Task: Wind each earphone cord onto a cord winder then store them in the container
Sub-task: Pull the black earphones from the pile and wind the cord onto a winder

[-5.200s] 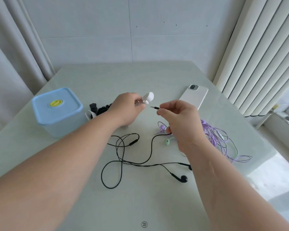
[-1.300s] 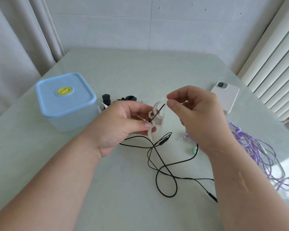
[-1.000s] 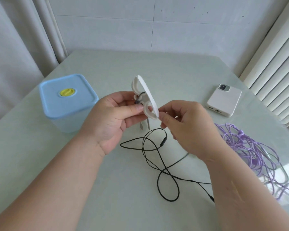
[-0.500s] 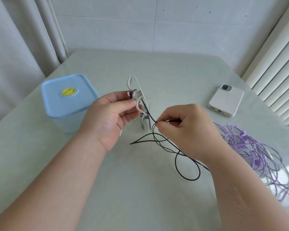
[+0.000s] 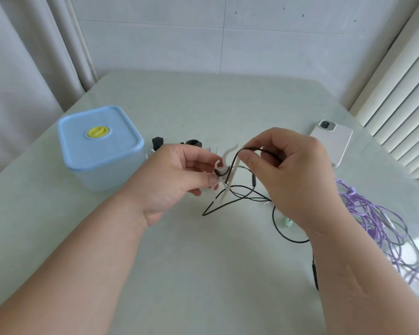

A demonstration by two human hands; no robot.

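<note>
My left hand (image 5: 179, 175) grips a white cord winder (image 5: 228, 172) above the middle of the table, holding the plug end of the black earphone cord (image 5: 230, 204) against it. My right hand (image 5: 290, 170) pinches that black cord just right of the winder's top and holds it up and over the winder. The rest of the black cord trails in loops on the table below and under my right forearm. A tangle of purple earphone cords (image 5: 377, 228) lies at the right. The pale blue container (image 5: 99, 146), lid on with a yellow knob, stands at the left.
A white phone (image 5: 334, 141) lies face down at the back right. Black cord winders (image 5: 174, 142) sit on the table behind my left hand, next to the container. A mint green earbud (image 5: 287, 222) peeks out beside my right wrist. Curtains and blinds flank the table (image 5: 203, 262).
My right hand has lifted the black cord from below the winder up over its top, and the loops on the table have drawn in. My left hand has tilted the winder and lowered it slightly.
</note>
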